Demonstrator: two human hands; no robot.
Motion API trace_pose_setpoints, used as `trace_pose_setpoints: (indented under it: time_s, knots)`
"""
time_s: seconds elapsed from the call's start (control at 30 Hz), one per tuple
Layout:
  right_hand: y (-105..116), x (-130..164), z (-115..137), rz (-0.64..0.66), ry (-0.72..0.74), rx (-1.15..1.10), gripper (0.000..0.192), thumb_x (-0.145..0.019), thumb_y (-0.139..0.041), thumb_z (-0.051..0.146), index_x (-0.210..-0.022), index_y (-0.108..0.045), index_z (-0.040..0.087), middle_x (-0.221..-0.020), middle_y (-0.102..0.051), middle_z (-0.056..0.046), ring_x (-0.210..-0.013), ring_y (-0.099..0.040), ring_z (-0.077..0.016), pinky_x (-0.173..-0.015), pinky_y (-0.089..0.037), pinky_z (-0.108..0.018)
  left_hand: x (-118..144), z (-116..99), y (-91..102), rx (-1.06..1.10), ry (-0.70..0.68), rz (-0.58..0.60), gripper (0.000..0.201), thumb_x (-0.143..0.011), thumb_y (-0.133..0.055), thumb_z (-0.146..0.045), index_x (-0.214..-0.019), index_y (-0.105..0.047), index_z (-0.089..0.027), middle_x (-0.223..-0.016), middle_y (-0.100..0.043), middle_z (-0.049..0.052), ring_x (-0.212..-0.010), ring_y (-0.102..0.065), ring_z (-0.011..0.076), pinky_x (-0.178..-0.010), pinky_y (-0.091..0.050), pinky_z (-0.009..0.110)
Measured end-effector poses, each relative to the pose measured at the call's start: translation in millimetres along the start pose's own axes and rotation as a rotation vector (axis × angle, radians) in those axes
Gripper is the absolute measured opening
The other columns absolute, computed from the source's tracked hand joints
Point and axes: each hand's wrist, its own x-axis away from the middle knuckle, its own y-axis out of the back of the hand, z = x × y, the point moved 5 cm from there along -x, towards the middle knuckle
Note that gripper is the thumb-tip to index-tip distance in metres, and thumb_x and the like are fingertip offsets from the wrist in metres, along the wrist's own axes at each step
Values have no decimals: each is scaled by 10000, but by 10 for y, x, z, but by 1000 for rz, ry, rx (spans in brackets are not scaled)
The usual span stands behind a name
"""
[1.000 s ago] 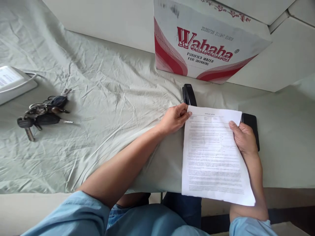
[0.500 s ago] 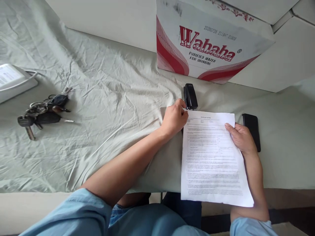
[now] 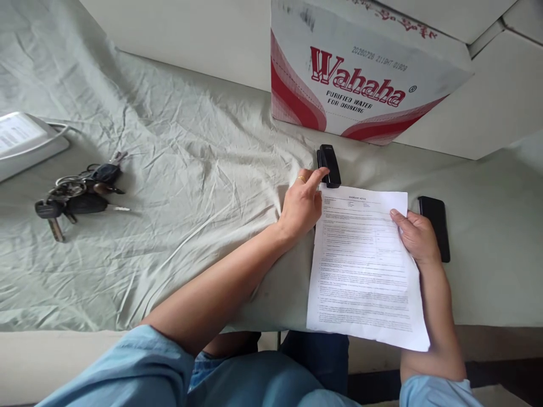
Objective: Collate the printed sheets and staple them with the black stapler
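Observation:
My right hand (image 3: pixel 416 234) holds a printed sheet of paper (image 3: pixel 362 265) by its right edge, the sheet lying half over the table's front edge. My left hand (image 3: pixel 303 202) rests at the sheet's top left corner, index finger stretched out and touching a black stapler (image 3: pixel 330 165) that lies just beyond the paper. The left hand has no grip on the paper.
A black phone (image 3: pixel 435 226) lies right of the paper. A Wahaha water carton (image 3: pixel 360 79) stands behind the stapler. A bunch of keys (image 3: pixel 74 195) and a white device (image 3: pixel 25 141) sit far left on the wrinkled green cloth (image 3: pixel 190 169).
My left hand let go of the paper's top left corner and reached its index finger to the stapler. The paper slid slightly toward me, uncovering the stapler.

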Motion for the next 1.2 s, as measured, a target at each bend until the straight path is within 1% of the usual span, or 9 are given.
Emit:
trace_pose_setpoints:
  time_s: [0.13, 0.3, 0.47, 0.73, 0.87, 0.97, 1.07, 1.13, 1.2]
  knots:
    - [-3, -6, -26, 11, -7, -37, 484, -806, -1000, 725, -899, -895, 261, -750, -842, -42, -683, -813, -314, -659, -703, -478, -8, 15, -19, -11, -130, 12, 676, -1022, -473, 4, -1561, -778, -266, -1653, -722, 127, -1327, -786, 233, -1132, -688, 424]
    - [25, -11, -69, 3, -44, -50, 494, -806, -998, 724, -934, -908, 256, -800, -867, -58, -764, -844, -340, -731, -722, -503, -70, 45, -16, -35, -240, 28, 738, -959, -459, 86, -1513, -818, -244, -1724, -726, 73, -1687, -606, 283, -1424, -506, 584]
    - [52, -23, -91, 6, -50, -51, 468, -825, -995, 694, -975, -916, 257, -842, -880, -74, -871, -872, -389, -801, -735, -561, -90, -9, 48, -23, -221, 148, 766, -939, -466, 88, -1572, -784, -204, -1756, -683, 95, -1612, -702, 250, -1333, -596, 480]
    - [-29, 17, 51, -25, 0, -88, 557, -798, -1007, 747, -1007, -914, 239, -855, -887, -62, -934, -885, -344, -881, -749, -498, -54, -100, 100, -201, -171, 177, 739, -976, -521, 42, -1538, -802, -346, -1723, -700, 38, -1696, -620, 325, -1485, -266, 758]
    - [-76, 63, 147, -6, 24, -88, 640, -784, -997, 791, -1072, -908, 227, -952, -913, -81, -994, -895, -343, -941, -742, -491, -38, -91, 58, -194, -140, 171, 735, -975, -511, 41, -1557, -783, -317, -1739, -687, 55, -1639, -680, 318, -1466, -322, 744]
    - [-69, 106, 147, 49, -11, -70, 614, -753, -1014, 794, -998, -902, 242, -890, -899, -69, -866, -884, -329, -804, -748, -464, -41, -54, 18, -88, -173, 187, 793, -922, -487, 71, -1583, -757, -272, -1770, -665, 82, -1578, -731, 261, -1404, -478, 592]
    - [-82, 151, 113, 162, -45, -106, 534, -738, -1036, 759, -910, -893, 274, -802, -871, -61, -756, -858, -329, -672, -733, -460, -62, 21, 41, 128, -165, 134, 727, -926, -491, 48, -1557, -754, -201, -1732, -710, 141, -1389, -827, 222, -1202, -629, 422]
    - [-74, 168, 115, 150, -17, -141, 504, -738, -1045, 733, -901, -895, 281, -808, -873, -60, -754, -859, -331, -691, -742, -476, -79, 97, 110, 269, -57, 36, 503, -1018, -548, -61, -1447, -790, -165, -1468, -857, 152, -1079, -858, 192, -1003, -655, 346]
    - [-62, 168, 133, 68, 32, -173, 507, -729, -1055, 719, -929, -904, 278, -836, -884, -54, -782, -870, -331, -773, -761, -503, -82, 153, 172, 409, 80, -16, 279, -1132, -592, -293, -1219, -827, -171, -1051, -870, 86, -811, -754, 162, -829, -605, 307]
